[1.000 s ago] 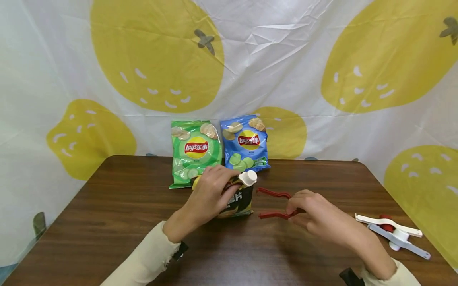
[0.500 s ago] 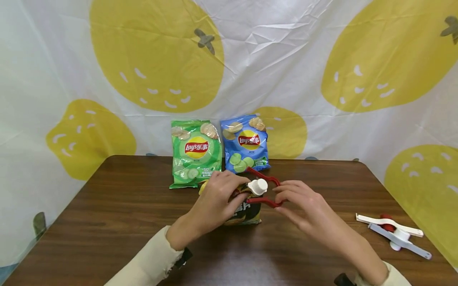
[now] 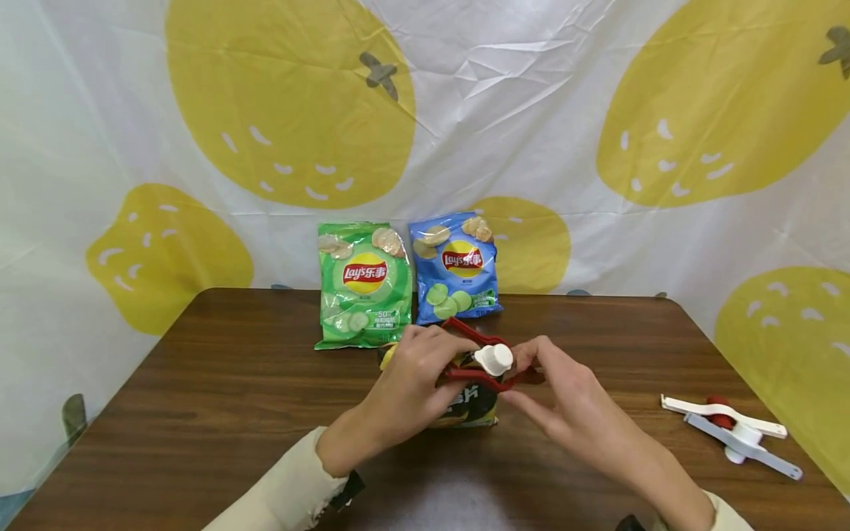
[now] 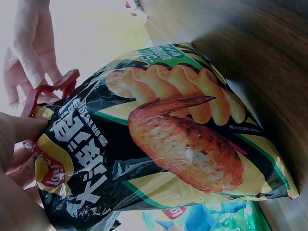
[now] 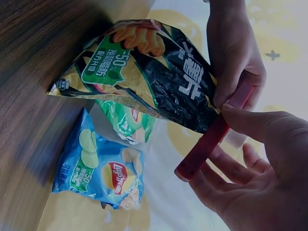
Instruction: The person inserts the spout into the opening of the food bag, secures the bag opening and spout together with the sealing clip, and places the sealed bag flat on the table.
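My left hand (image 3: 406, 380) pinches the gathered top of a black-and-gold chip bag (image 4: 173, 130), which is printed with a chicken wing. A white capped spout (image 3: 495, 360) sticks out at the bag's top, beside the left fingers. With fingers and thumb, my right hand (image 3: 567, 391) holds a red bag clip (image 3: 490, 382). Its two arms stand apart, one on each side of the bag top and spout. In the right wrist view one red arm (image 5: 202, 149) lies across the top of the bag, near the left thumb. The left fingers partly hide the bag's mouth.
Green (image 3: 365, 284) and blue (image 3: 458, 269) chip bags stand at the back of the brown wooden table (image 3: 219, 383). On the right lie a white clip (image 3: 724, 414) and a grey clip (image 3: 764, 456) with round caps. A lemon-print cloth (image 3: 518, 110) hangs behind.
My right hand has moved left with the red clip, bringing its arms around the bag top. My left hand has shifted the black bag and spout a little right and toward me.
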`<state>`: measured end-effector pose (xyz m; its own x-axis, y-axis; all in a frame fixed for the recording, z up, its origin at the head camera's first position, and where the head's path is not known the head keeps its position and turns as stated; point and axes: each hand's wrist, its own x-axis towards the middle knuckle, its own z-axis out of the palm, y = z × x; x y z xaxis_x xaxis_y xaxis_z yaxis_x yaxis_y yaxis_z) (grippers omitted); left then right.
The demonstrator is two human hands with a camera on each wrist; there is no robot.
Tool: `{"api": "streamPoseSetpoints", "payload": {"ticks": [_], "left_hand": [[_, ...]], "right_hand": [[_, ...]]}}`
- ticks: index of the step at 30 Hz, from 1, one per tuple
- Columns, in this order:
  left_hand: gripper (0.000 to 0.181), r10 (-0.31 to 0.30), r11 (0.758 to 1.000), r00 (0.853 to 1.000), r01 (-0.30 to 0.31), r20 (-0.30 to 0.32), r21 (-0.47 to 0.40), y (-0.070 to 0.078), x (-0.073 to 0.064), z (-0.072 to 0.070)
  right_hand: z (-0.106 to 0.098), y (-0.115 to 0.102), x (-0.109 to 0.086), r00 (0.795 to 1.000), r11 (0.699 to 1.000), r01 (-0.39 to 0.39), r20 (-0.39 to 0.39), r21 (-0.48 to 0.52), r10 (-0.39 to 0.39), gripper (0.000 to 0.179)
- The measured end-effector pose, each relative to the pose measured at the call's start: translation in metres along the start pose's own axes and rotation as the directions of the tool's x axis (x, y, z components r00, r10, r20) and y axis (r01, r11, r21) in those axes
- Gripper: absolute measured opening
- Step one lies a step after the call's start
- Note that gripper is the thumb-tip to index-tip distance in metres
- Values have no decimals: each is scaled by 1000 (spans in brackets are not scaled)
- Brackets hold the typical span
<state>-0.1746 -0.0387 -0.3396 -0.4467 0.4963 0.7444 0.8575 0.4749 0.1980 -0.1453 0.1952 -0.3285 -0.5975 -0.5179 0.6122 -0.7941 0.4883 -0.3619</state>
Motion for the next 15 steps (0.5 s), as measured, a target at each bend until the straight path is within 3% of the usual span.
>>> {"api": "streamPoseSetpoints", "payload": {"ticks": [7,15], "left_hand": [[27,17,1000,1000,-17,-1,-1,3,0,3],[30,15,1000,999,-15,36,-13,8,0,3]], "right_hand": [[-2,-5,2,999,999,-39,-12,-38,38,77],[-3,-8,0,1000,994,2,-7,-105,-3,68]]}}
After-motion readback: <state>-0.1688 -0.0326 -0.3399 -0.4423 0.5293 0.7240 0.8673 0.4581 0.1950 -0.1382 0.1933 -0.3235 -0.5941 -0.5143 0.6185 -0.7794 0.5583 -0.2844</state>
